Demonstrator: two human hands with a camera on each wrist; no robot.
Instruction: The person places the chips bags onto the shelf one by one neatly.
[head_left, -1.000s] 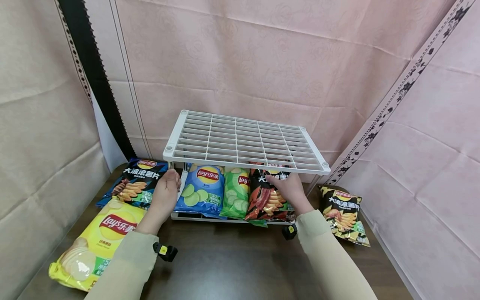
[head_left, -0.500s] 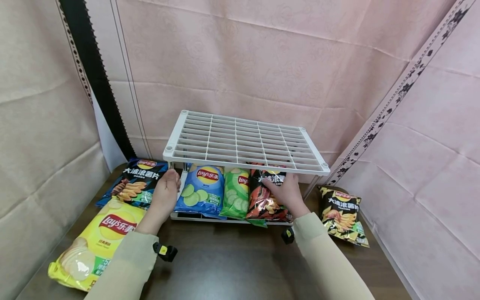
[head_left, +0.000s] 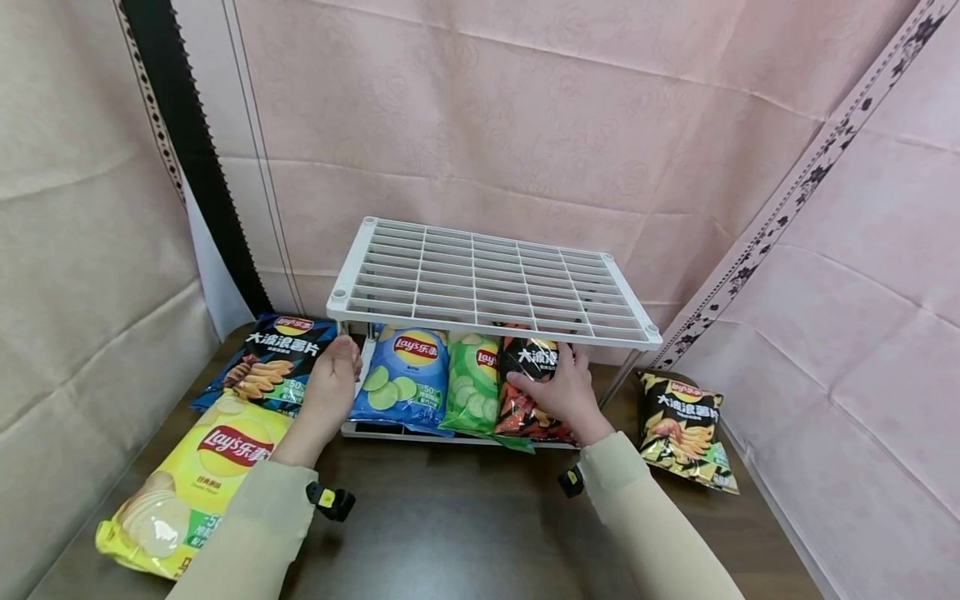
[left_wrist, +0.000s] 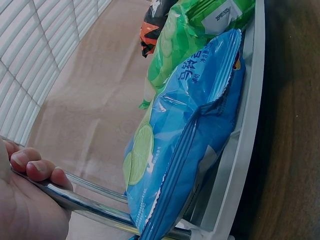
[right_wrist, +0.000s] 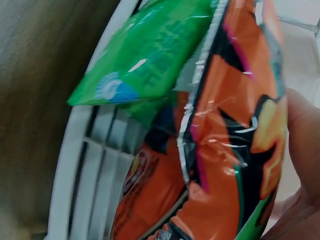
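A white two-tier grid rack (head_left: 351, 271) stands on the table. My left hand (head_left: 330, 392) grips its front left metal post (left_wrist: 100, 212). On the lower shelf, a blue lime chip bag (head_left: 401, 383) leans beside a green chip bag (head_left: 472, 387). At the shelf's right end my right hand (head_left: 572, 393) holds a black-and-red chip bag (head_left: 521, 419), thumb across its front. The fingers behind this bag are hidden. In the right wrist view its crimped bottom edge is close to the green bag (right_wrist: 145, 60), whose lower corner sticks out past the shelf's front.
Left of the rack lie a dark blue chip bag (head_left: 273, 358) and, nearer, a yellow chip bag (head_left: 217, 467). A black-and-yellow chip bag (head_left: 684, 429) lies to the right. Pink cloth (head_left: 525, 125) hangs behind. The rack's upper grid overhangs both hands.
My right hand has moved a little left with the black-and-red bag, bringing it closer to the green bag. The left hand stays on the post.
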